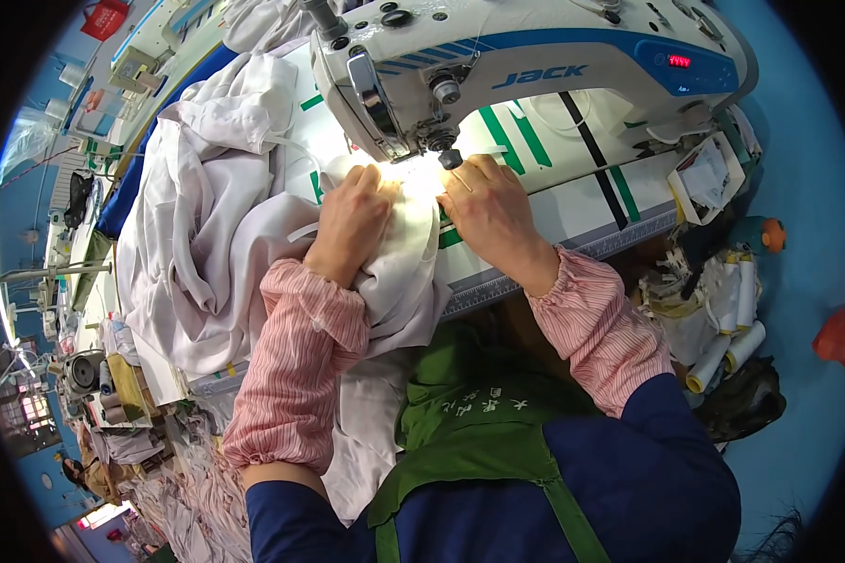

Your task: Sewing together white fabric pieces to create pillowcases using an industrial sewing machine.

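A white and blue sewing machine (535,58) stands over the table, its lamp throwing a bright glare around the needle. Pale fabric (221,202) spreads over the left of the table, runs under the needle area and hangs over the front edge. My left hand (355,214) is closed on this cloth, just left of the needle, fingers curled. On the other side, my right hand (490,208) pinches the cloth's right edge close to the presser foot. Glare hides the foot and the stitching line.
An open white box (709,178) with scraps sits at the table's right end. Below it are thread cones (744,347) and cloth scraps. A measuring tape strip (563,258) runs along the front edge. More machines and fabric piles (174,497) fill the left side, with a person (94,474) farther off.
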Demonstrator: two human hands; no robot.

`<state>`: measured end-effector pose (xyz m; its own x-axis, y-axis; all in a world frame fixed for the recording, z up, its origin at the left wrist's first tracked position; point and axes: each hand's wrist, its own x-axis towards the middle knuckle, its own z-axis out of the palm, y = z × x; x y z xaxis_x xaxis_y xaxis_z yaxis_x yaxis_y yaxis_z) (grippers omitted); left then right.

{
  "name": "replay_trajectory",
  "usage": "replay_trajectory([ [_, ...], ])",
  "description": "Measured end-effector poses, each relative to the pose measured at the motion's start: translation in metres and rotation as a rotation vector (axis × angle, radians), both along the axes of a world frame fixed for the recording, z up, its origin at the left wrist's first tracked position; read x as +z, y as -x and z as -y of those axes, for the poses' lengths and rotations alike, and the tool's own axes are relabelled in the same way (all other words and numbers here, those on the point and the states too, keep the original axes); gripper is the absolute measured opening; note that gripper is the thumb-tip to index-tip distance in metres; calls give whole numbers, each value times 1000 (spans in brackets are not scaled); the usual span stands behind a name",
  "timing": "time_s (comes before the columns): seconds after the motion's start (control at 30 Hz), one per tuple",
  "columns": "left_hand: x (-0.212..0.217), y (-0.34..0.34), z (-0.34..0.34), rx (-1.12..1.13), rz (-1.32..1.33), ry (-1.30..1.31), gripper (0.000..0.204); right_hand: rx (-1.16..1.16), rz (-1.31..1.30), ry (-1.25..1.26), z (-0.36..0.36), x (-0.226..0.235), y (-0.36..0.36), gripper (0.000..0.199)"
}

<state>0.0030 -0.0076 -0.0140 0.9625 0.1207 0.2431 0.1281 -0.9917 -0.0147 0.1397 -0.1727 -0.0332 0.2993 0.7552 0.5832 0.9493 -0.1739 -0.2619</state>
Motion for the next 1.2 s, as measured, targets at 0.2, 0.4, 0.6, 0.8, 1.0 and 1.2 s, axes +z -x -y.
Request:
replay_trajectory([
  [0.2,5,-2,-1,-3,4,20,15,215,-31,-139,4,3,-2,24],
  [0.4,10,-3,0,20,-24,17,5,381,-36,-14,7,4,-2,24],
  [0.6,12,-3,1,-6,-12,5,7,420,-56,-53,7,6,0,12],
  [0.8,18,-4,2,-14,-16,5,9,435,-103,-92,7,10,-4,15],
  [1.0,19,-6,4,-55,-19,12,10,433,-99,-129,11,7,-11,20],
  [1.2,19,-5,3,-77,7,-11,10,450,-28,-100,8,6,-13,17],
])
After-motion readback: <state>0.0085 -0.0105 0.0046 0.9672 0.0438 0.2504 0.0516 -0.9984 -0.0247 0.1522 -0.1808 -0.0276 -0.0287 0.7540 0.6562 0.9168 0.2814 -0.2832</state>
